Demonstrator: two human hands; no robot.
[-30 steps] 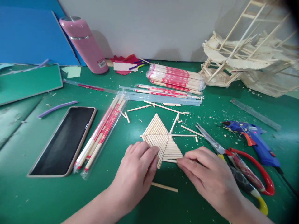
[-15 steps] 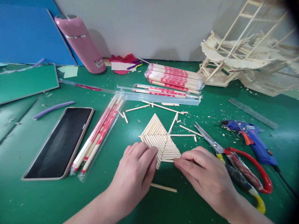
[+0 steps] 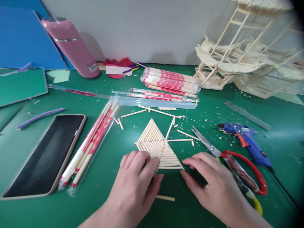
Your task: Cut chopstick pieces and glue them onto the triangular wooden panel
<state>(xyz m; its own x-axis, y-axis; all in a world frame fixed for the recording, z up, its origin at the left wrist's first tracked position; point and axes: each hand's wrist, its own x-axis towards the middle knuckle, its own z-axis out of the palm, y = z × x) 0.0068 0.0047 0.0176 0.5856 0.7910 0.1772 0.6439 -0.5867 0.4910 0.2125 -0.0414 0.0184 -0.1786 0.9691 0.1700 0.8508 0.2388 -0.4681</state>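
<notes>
A fan-shaped panel of pale wooden sticks lies flat on the green table, its rows meeting along ridges. My left hand covers its lower left edge, fingers curled against the sticks and thumb below the lower tip. At the bottom right corner is my right hand, thumb and forefinger parted on either side of the end of the lowest stick. That stick lies along the panel's edge with a thin gap above it. A loose stick lies below, partly behind my left hand.
Scissors and a blue glue gun lie right. Behind stand wrapped chopsticks, a pink bottle and a stick model. A phone and chopstick packets lie left. Cut sticks lie beyond the panel.
My right thumb and forefinger have parted at the panel's right corner. My left thumb has moved away from the fingers. The whole view has shifted slightly.
</notes>
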